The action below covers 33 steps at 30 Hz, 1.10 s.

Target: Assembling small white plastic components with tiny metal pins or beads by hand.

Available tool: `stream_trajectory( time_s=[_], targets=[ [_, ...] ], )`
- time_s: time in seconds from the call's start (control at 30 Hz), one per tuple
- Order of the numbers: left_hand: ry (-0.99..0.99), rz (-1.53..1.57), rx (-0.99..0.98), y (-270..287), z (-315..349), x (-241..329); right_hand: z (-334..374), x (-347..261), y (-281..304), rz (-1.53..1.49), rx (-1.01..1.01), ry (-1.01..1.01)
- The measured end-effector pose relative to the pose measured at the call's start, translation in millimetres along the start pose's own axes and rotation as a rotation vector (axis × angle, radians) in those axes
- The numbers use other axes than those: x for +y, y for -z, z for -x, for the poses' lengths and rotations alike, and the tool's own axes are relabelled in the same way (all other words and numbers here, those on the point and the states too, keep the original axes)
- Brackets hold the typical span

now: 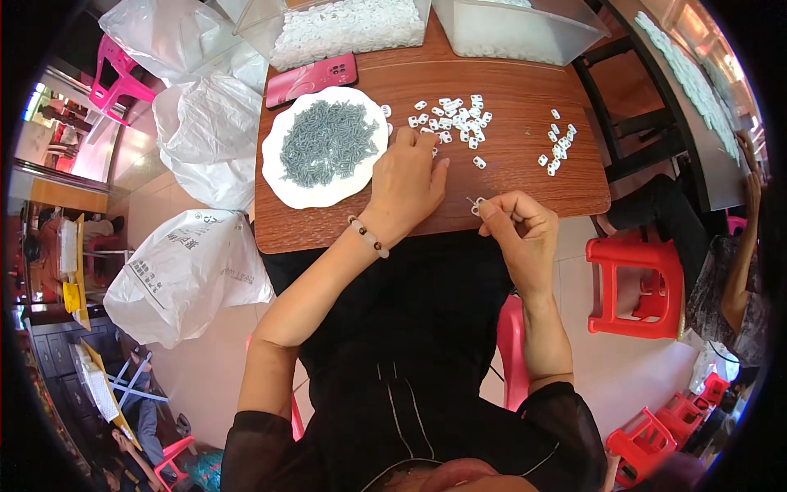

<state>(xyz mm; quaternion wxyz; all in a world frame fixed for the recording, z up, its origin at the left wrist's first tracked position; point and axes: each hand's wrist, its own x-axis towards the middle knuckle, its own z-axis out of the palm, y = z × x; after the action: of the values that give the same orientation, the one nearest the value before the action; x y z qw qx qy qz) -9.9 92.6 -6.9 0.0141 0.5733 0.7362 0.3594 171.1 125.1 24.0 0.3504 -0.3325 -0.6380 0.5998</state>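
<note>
My right hand (525, 234) pinches a small white plastic piece (476, 207) between thumb and forefinger, just over the table's near edge; a thin pin-like bit sticks out of it. On the tabletop beside the plate's right rim rests my left hand (403, 182), fingers bent downward and the thumb apart from them. Its fingertips are partly hidden among the nearest of the white two-holed pieces (463, 123), which lie in a loose pile. A scalloped white plate (283, 190) holds a heap of small grey-green rods (328, 143).
A smaller group of white pieces (561, 149) lies at the table's right. Behind stand two clear bins (525, 45) with white pieces. A pink phone (311, 79) lies beyond the plate. White bags (193, 275) crowd the left; a red stool (635, 287) and another person are right.
</note>
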Motion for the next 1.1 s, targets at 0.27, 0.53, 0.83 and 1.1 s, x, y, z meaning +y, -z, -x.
stream_trajectory(
  time_s=[0.27,0.53,0.83,1.1],
  targets=[
    [-0.096,-0.102,0.038,-15.6,-60.1,-27.2,1.3,-1.1,-1.1,-0.025,-0.018,-0.016],
    [-0.114,-0.057,-0.124,-30.4,-91.8,-40.7,-0.1,8.3,-1.7,-0.011,-0.024,-0.001],
    [-0.159,-0.017,-0.045,-18.4,-79.9,-33.9,-5.1,8.3,-4.3,0.01,-0.036,-0.007],
    [0.137,0.64,-0.222,28.3,-15.5,10.7,-3.0,9.1,-6.0,-0.052,-0.041,-0.04]
  ],
)
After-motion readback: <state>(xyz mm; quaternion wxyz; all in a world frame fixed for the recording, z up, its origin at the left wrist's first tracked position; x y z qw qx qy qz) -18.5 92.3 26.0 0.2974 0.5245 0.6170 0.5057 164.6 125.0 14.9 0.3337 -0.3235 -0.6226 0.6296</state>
